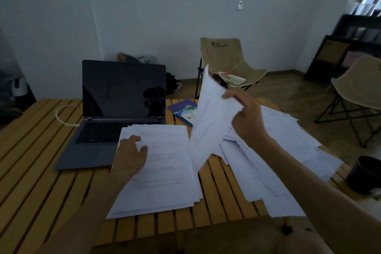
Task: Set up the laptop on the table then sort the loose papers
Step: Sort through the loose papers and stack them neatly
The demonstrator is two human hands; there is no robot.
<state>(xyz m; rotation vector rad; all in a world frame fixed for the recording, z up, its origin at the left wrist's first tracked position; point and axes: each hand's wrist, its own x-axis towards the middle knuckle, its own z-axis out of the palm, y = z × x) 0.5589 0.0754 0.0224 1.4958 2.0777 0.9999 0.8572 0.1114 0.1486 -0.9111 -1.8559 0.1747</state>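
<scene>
I am gripping a lifted sheaf of papers (208, 117) in my right hand (245, 117); my left hand (131, 153) is resting flat on the sorted stack (162, 171) beside the open laptop (115, 113). Recommended: lower squarely, aligning edges.

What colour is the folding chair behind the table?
Beige fabric on a dark frame, seen in the head view.

Single view, worn on the person's head. It looks forward and down over the slatted table (41, 171), close above its near edge. Wide angle: the laptop (115, 117) sits left of centre, and beyond the laptop the far wall and a folding chair (228, 62) show. No second view to compare.
</scene>
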